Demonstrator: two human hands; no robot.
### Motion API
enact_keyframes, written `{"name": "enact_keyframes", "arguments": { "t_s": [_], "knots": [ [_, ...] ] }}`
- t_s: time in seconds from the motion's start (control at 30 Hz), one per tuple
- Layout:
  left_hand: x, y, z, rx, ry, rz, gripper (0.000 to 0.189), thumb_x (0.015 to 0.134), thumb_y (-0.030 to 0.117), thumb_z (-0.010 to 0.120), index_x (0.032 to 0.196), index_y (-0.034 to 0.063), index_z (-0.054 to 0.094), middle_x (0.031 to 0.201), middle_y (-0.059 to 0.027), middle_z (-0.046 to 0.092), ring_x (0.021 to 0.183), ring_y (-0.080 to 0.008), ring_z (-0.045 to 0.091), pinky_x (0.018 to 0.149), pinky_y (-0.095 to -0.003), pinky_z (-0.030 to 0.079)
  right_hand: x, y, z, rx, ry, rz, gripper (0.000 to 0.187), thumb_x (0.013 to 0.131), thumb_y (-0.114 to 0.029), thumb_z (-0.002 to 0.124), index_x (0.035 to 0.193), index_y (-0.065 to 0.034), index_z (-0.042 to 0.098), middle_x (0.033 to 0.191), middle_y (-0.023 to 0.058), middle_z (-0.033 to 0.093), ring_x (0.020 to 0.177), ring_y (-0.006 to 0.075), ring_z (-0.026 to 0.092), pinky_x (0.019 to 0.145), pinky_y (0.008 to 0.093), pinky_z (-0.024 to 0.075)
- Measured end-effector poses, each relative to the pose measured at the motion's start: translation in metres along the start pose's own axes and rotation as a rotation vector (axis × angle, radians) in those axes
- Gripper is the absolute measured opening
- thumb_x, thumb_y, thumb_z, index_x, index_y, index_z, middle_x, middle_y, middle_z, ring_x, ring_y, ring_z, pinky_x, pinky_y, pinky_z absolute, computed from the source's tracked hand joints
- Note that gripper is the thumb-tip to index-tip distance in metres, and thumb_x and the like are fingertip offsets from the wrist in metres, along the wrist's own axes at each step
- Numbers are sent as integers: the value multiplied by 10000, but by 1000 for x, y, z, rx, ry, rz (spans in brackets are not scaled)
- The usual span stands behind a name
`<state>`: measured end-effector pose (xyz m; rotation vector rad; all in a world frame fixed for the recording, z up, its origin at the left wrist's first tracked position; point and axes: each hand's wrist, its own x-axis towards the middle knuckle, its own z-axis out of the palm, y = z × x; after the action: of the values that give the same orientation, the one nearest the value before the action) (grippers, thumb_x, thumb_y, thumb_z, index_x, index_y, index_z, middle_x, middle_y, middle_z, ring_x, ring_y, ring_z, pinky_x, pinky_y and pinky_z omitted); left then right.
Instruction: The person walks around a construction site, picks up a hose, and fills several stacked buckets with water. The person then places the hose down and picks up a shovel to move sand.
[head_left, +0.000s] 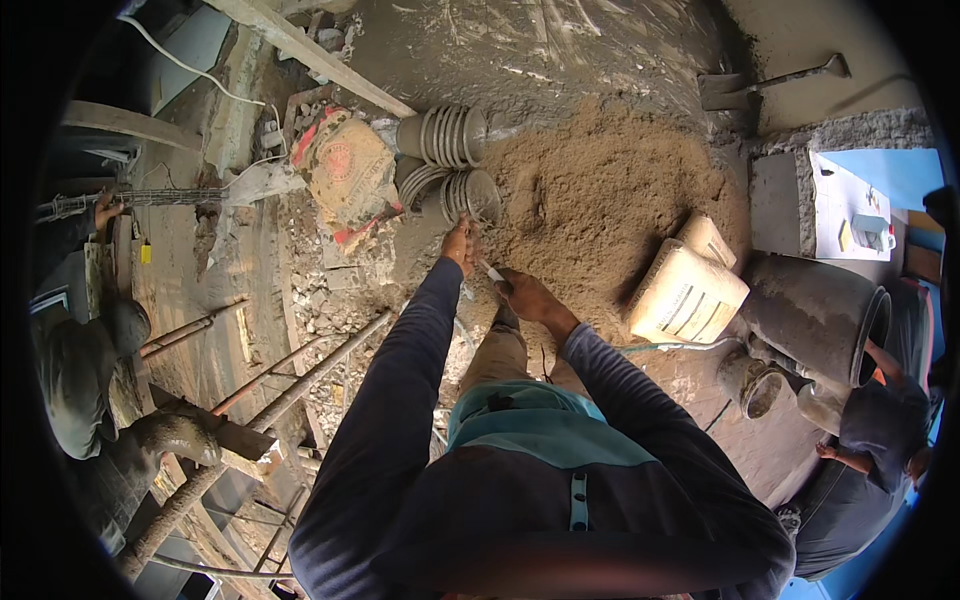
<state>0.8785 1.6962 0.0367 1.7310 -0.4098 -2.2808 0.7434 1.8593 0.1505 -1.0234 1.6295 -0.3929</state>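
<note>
My left hand (460, 244) is stretched out at the near rim of a stack of mortar-smeared buckets (466, 196) lying on its side. Its fingers are partly hidden, so whether it grips anything is unclear. My right hand (534, 297) is closed around a short pale rod (490, 271), which points toward my left hand. A second stack of buckets (444, 136) lies just beyond. To the right of the stacks spreads a heap of brown sand (600, 195). A crumpled cement sack (346, 169) lies left of the buckets.
Full cement bags (690, 291) rest on the sand's right edge. A shovel (795, 75) lies at upper right. A person (881, 420) is beside a large drum (810, 319) and a bucket (750, 385). Scaffold pipes (322, 367), rubble (319, 300) and another person (75, 375) are at left.
</note>
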Motion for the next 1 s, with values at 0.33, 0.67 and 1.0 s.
{"name": "enact_keyframes", "arguments": {
  "t_s": [0.33,0.67,1.0],
  "knots": [
    [31,13,-18,206,85,46,296,1078,327,628,1255,93,667,843,-2,646,604,-116,526,543,-281,460,23,9,-4,-119,14,13,460,1104,-319,494,1507,-98,522,1213,268,703,1106,452,681,945,540,522],
    [21,31,0,-53,-158,-31,211,1070,191,627,1249,94,683,963,-38,723,753,-142,647,681,-321,552,30,-9,-45,-143,-18,-10,452,1117,-355,454,1487,-110,537,1241,275,696,1134,453,673,973,542,532],
    [129,91,70,-25,-5,99,440,1077,444,595,1270,59,686,809,12,523,630,-127,478,547,-284,424,100,3,-124,-49,75,-33,507,1094,-369,536,1504,-71,520,1298,254,681,1174,421,669,1023,459,534]
  ]
}}
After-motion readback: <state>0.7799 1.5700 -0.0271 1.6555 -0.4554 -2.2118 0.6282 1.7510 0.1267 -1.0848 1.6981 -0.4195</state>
